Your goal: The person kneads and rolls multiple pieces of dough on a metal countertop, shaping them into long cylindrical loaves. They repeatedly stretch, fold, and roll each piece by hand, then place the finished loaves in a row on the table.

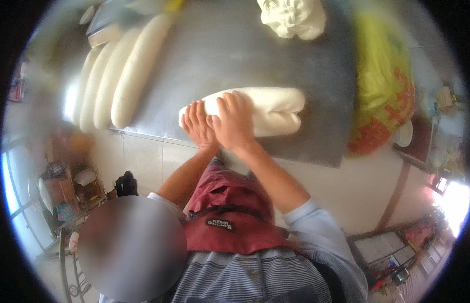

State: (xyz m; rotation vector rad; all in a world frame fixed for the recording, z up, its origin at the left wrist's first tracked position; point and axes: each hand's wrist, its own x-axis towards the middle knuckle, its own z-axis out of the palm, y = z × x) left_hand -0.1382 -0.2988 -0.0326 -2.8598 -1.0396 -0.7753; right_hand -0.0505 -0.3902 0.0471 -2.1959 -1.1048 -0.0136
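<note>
A thick pale dough roll (274, 102) lies crosswise on the grey metal tabletop (204, 57), close to its near edge. Its right end shows a long crease, with the dough folded into two lobes. My left hand (199, 123) is curled over the roll's left end, fingers pointing away from me. Just right of it, my right hand (235, 119) presses on the dough, with its fingers over the top and its thumb beside my left hand. The dough beneath both palms is hidden.
Several long dough logs (134, 75) lie side by side at the table's left. A wrinkled dough lump (293, 17) sits at the far edge of view. To the right stands a yellow plastic bag (384, 87) with red print. My red apron (231, 227) hangs below the near table edge.
</note>
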